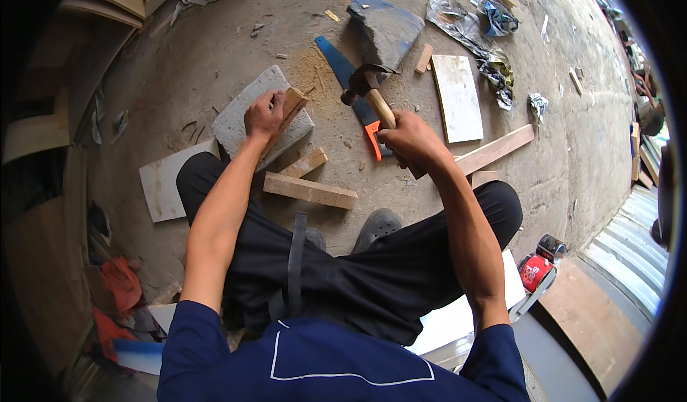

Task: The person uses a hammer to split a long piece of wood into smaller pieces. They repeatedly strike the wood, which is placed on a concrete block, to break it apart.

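Note:
My left hand (265, 115) is closed around a short wood piece (295, 103), holding it against a pale grey block (243, 101) on the floor. A thin dark tip shows at the wood's far end; I cannot tell what it is. In my right hand (413, 141) is a claw hammer (381, 108), gripped by its wooden handle, its dark head raised to the right of the wood piece. Below the hammer lies a handsaw (335, 60) with a blue blade and an orange and black handle. Two more wood offcuts, a short one (305, 163) and a longer one (310, 189), lie nearer my feet.
Beyond the saw sits a large stone block (383, 26). To the right are a white board (458, 98), a wood strip (497, 149) and crumpled plastic (469, 30). Another white board (175, 180) lies by my left knee. A red can (533, 272) stands at the lower right. Sawdust covers the floor.

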Motion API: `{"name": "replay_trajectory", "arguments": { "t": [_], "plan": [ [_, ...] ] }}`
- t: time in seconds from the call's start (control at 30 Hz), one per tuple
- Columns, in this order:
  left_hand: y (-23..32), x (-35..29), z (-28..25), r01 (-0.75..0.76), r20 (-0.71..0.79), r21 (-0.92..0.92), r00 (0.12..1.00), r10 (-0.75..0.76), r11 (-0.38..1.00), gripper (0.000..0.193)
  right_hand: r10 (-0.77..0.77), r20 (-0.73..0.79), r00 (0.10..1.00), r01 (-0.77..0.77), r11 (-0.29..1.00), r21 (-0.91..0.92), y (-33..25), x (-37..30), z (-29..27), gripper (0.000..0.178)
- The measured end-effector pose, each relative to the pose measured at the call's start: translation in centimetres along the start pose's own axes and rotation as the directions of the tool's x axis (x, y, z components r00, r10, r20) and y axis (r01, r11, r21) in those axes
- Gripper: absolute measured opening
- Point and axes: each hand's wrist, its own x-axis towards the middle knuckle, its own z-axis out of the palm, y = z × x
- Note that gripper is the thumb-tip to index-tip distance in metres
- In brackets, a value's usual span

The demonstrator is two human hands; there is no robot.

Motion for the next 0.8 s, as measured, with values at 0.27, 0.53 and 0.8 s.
{"name": "replay_trajectory", "arguments": {
  "t": [0.27, 0.53, 0.8],
  "plan": [
    [0.3, -2.9, -0.8, -0.252, -0.116, 0.232, 0.952, 0.284, 0.939, 0.061, 0.007, 0.025, 1.0, -0.006, 0.999, -0.051, 0.5, -0.3, 0.4, 0.022],
    [-0.7, -4.4, -0.5, -0.002, -0.142, 0.163, 0.99, 0.025, 0.987, 0.058, -0.028, 0.008, 1.0, 0.029, 0.999, -0.031, 0.5, 0.4, 0.5, 0.017],
    [0.8, -1.4, -1.9, 0.113, 0.287, -0.005, 0.952, -0.107, 0.994, 0.059, 0.002, 0.005, 1.0, -0.002, 0.998, -0.062, 0.6, -0.3, 0.0, 0.02]
  ]
}}
